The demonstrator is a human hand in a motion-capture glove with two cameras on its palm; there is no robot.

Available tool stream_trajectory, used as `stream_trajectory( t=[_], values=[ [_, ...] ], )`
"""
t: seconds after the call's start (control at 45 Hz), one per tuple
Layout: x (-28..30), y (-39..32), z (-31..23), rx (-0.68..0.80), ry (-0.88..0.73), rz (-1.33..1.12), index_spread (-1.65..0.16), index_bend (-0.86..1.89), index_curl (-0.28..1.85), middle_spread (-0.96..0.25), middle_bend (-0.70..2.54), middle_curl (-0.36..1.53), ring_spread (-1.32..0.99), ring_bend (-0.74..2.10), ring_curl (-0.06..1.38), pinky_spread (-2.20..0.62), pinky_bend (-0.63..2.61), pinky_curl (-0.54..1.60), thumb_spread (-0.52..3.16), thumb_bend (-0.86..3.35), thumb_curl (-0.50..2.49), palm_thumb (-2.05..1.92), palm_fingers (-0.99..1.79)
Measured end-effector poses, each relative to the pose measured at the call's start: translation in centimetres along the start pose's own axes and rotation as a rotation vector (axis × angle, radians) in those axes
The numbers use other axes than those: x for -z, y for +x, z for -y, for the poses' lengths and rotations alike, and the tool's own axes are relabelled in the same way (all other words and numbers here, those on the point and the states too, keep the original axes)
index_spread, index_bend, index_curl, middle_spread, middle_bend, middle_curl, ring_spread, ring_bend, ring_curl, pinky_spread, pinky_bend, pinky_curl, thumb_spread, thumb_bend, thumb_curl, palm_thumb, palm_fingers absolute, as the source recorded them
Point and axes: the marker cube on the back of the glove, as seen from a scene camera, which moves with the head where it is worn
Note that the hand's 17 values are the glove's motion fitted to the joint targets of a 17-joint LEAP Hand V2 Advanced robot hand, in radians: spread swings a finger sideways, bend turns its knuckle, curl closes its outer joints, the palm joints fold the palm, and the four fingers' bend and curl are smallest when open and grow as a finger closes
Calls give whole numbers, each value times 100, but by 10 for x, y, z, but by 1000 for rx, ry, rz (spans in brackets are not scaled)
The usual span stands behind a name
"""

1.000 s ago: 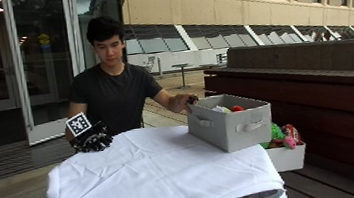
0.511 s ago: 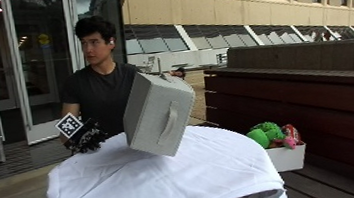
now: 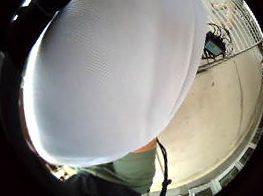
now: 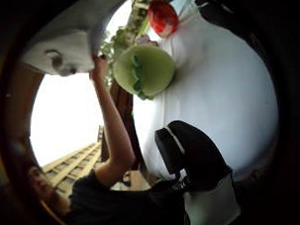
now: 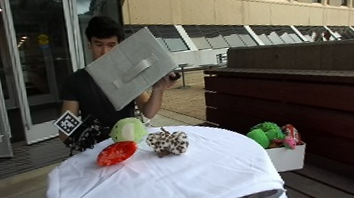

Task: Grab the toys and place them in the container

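Observation:
Three soft toys lie on the white-clothed table (image 5: 173,185): a green one (image 5: 128,130), a red one (image 5: 116,152) and a spotted one (image 5: 168,142). Above them the person's bare left hand (image 5: 165,82) holds the grey fabric container (image 5: 132,66) tipped, its handle side facing the outside camera. My gloved right hand (image 5: 86,135) rests at the table's far edge, just beside the green toy, fingers relaxed and holding nothing. From the thumb side palm view, the green toy (image 4: 143,70) and red toy (image 4: 161,17) lie on the cloth, with the container (image 4: 63,46) overhead.
A white bin (image 5: 286,158) with several more soft toys (image 5: 265,134) stands on the wooden bench to the right of the table. A dark wooden wall (image 5: 309,84) runs behind it. The little finger side palm view shows mostly white cloth (image 3: 116,70) and paving.
The container stood on the table with toys in it, then the bare hand lifted and tipped it. Now it is held higher and three toys lie on the cloth. The gloved hand stayed put.

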Motion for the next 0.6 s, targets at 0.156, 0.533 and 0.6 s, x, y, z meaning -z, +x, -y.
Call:
stream_trajectory(
  t=[0.156, 0.533, 0.6],
  values=[
    [-12, -27, 23, -1, 137, -36, -28, 6, 32, -18, 30, 42, -38, 72, 40, -17, 64, 40, 144, 42, 27, 0, 34],
    [-47, -74, 28, 292, 106, -22, -27, 9, 20, -4, 33, 45, -19, 99, 44, -10, 101, 47, 139, 51, 34, 32, 39],
    [-43, -74, 33, 258, 174, -31, -28, 15, 20, -5, 38, 46, -21, 106, 44, -15, 100, 44, 140, 57, 38, 43, 61]
  ],
)
